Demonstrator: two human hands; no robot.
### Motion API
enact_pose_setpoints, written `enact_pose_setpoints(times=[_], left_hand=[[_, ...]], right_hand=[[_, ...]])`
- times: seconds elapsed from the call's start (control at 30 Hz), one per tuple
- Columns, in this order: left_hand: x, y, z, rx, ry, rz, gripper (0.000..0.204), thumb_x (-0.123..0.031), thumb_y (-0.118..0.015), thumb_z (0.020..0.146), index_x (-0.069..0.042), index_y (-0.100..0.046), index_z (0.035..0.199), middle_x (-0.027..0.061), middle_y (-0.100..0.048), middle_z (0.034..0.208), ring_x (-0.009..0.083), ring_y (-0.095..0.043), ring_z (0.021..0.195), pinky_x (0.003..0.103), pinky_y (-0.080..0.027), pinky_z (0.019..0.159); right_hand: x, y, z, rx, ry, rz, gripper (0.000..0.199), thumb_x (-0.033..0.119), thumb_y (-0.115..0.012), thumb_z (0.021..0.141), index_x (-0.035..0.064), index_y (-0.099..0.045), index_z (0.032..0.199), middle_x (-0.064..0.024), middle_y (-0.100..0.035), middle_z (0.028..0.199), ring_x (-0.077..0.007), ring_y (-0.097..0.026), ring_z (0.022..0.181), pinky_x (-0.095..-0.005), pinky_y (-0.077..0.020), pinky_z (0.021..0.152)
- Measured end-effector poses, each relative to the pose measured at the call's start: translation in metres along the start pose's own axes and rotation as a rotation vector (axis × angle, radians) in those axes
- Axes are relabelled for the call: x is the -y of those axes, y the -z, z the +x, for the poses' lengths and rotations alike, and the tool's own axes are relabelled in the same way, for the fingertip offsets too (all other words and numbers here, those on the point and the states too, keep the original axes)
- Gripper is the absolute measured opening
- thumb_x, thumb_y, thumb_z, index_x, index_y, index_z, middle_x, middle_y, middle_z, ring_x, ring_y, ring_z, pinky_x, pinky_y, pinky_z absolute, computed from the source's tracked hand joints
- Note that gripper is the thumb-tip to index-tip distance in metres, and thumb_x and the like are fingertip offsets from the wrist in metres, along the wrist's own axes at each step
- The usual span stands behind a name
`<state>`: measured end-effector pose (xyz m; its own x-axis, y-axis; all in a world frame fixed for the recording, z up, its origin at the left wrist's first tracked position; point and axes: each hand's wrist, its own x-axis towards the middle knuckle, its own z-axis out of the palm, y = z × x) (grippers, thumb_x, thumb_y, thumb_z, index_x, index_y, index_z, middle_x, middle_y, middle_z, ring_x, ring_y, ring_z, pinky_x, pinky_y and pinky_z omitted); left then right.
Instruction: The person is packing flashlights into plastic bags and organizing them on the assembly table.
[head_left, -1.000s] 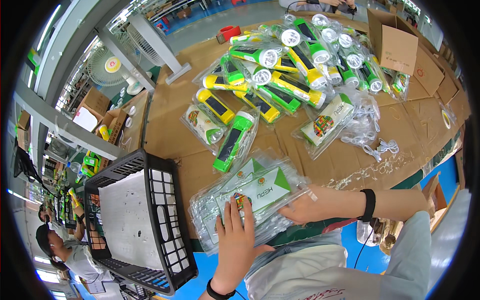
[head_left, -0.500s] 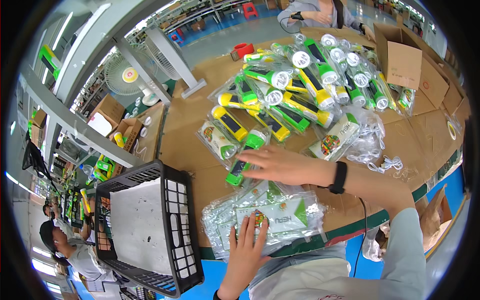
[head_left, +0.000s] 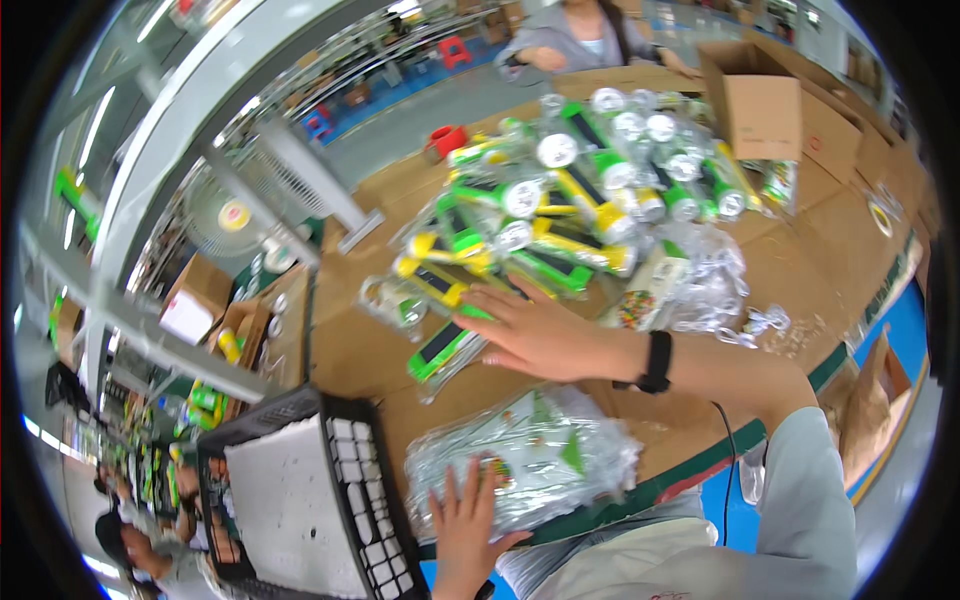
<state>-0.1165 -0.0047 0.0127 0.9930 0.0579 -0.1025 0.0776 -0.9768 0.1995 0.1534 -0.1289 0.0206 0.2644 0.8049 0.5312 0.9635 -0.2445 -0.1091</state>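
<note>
My left hand (head_left: 465, 520) lies with spread fingers on a stack of clear plastic bags (head_left: 540, 480) at the table's near edge; green and white print shows through. My right hand (head_left: 525, 330) reaches flat over the table, fingers stretched out, beside the bagged flashlights. Just under and left of it lies a green flashlight (head_left: 436, 352) with a dark panel, in a clear bag. Part of that flashlight is hidden by the fingers. Beyond the fingertips is a yellow flashlight (head_left: 428, 278). Further off spreads a heap of bagged green and yellow flashlights (head_left: 595, 195).
A black plastic basket (head_left: 375, 500) with a pale sheet stands at the left. Bundled white cables (head_left: 765, 322) and a white printed box (head_left: 655, 285) lie right of my hand. Open cartons (head_left: 760, 115) stand far right. A person (head_left: 570, 40) is across the table.
The view has swung, so the scene sits further left and is blurred. My right hand has moved off the green flashlight, rightward and away from me. The left hand stays on the bags.
</note>
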Motion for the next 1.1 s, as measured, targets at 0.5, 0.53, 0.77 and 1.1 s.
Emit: enact_pose_setpoints(times=[0.5, 0.53, 0.77, 1.1], left_hand=[[-0.117, 0.016, 0.022, 0.149, -0.452, -0.008, 0.083, -0.029, -0.064, 0.087, -0.008, -0.017, 0.152, 0.0196, -0.016, 0.155, 0.0411, -0.016, 0.142, 0.060, -0.016, 0.114], [-0.151, 0.021, 0.036, 0.208, -0.554, -0.026, 0.084, -0.032, -0.065, 0.086, -0.006, -0.019, 0.151, 0.0205, -0.017, 0.155, 0.0425, -0.017, 0.141, 0.060, -0.018, 0.112], [-0.278, 0.005, 0.076, 0.359, -0.815, 0.068, 0.088, -0.029, -0.069, 0.080, -0.003, -0.023, 0.149, 0.0231, -0.020, 0.154, 0.0427, -0.020, 0.140, 0.057, -0.020, 0.112], [-0.327, -0.077, 0.119, 0.424, -0.912, 0.187, 0.078, -0.029, -0.066, 0.081, 0.000, -0.030, 0.145, 0.0257, -0.021, 0.151, 0.0482, -0.019, 0.138, 0.059, -0.018, 0.112]], right_hand=[[0.111, 0.204, -0.510, -0.621, -1.532, -0.247, 0.022, -0.004, -0.049, 0.088, 0.0009, -0.056, 0.108, -0.0148, -0.064, 0.098, -0.0298, -0.063, 0.093, -0.0366, -0.0496, 0.081], [0.106, 0.202, -0.530, -0.642, -1.560, -0.274, 0.021, -0.005, -0.048, 0.088, 0.0008, -0.056, 0.107, -0.0156, -0.064, 0.098, -0.0305, -0.063, 0.093, -0.0368, -0.0500, 0.080], [-0.013, 0.241, -0.662, -0.539, -1.609, -0.575, 0.018, 0.003, -0.047, 0.089, 0.0038, -0.055, 0.105, -0.0211, -0.061, 0.102, -0.0416, -0.059, 0.093, -0.0472, -0.0477, 0.075], [-0.106, 0.199, -0.913, -0.203, -2.315, -0.570, 0.023, 0.009, -0.052, 0.085, 0.0009, -0.058, 0.106, -0.0200, -0.067, 0.102, -0.0381, -0.064, 0.097, -0.0451, -0.0519, 0.079]])
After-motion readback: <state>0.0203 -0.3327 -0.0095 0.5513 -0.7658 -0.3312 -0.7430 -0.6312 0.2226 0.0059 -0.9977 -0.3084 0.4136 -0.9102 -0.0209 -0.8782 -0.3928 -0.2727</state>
